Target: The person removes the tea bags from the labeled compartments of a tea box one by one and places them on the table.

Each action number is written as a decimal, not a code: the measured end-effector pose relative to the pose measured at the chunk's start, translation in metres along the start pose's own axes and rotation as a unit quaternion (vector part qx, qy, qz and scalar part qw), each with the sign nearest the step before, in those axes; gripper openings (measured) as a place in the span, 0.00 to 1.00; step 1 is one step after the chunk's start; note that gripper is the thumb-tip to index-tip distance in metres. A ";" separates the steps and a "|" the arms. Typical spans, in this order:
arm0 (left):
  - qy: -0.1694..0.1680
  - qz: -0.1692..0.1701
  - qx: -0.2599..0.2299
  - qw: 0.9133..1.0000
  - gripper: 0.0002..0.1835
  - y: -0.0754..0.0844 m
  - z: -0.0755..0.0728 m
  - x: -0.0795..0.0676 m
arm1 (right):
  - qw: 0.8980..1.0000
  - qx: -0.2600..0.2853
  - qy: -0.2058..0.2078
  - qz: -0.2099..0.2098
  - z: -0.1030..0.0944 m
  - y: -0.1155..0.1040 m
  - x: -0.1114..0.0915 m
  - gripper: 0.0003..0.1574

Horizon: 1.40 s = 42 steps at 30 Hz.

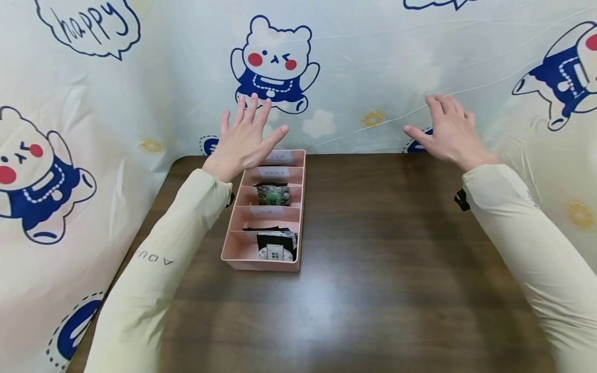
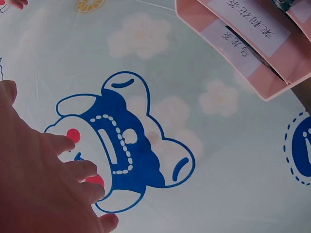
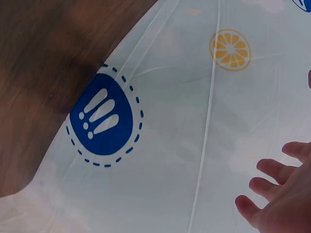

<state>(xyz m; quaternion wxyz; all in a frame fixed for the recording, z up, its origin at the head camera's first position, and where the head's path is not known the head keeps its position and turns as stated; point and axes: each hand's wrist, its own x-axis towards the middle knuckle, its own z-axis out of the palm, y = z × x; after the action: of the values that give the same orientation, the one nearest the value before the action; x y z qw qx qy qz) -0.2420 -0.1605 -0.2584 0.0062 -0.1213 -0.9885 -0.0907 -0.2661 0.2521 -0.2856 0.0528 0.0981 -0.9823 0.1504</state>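
My left hand (image 1: 242, 142) is raised over the far end of a pink divided box (image 1: 261, 265), fingers spread, holding nothing. Part of the box's far compartment is hidden behind it. Over the table's far right side hovers my right hand (image 1: 450, 129), fingers extended and thumb apart, with nothing in it. Inside the box, the nearest compartment has black-and-white packets (image 1: 275, 243), and a middle one has a green-and-dark packet (image 1: 273, 196). White labels (image 2: 243, 48) with handwritten characters are stuck on the dividers in the left wrist view.
The box stands on a dark brown wooden table (image 1: 373, 248), left of its middle. A pale curtain (image 1: 354, 62) with cartoon bears, flowers and orange slices hangs along the table's back and left edges.
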 end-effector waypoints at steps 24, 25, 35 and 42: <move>0.031 -0.016 -0.020 0.999 0.50 -0.036 0.078 -0.121 | 0.981 0.169 0.013 -0.093 0.117 -0.080 0.036 0.27; 0.026 -0.022 -0.024 0.999 0.51 -0.036 0.085 -0.128 | 0.981 0.163 -0.004 -0.105 0.123 -0.089 0.038 0.27; 0.006 -0.086 -0.043 0.995 0.56 -0.019 0.139 -0.172 | 0.966 0.068 -0.101 -0.228 0.153 -0.180 0.054 0.29; 0.039 -0.113 -0.061 0.991 0.56 -0.012 0.149 -0.170 | 0.960 0.060 -0.138 -0.234 0.171 -0.211 0.068 0.28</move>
<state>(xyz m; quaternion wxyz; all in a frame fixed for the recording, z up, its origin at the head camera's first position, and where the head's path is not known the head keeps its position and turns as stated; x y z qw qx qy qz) -0.0781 -0.1859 -0.4131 0.0273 -0.0056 -0.9874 -0.1555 -0.3013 -0.0098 -0.3789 -0.0560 0.3480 -0.9188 0.1776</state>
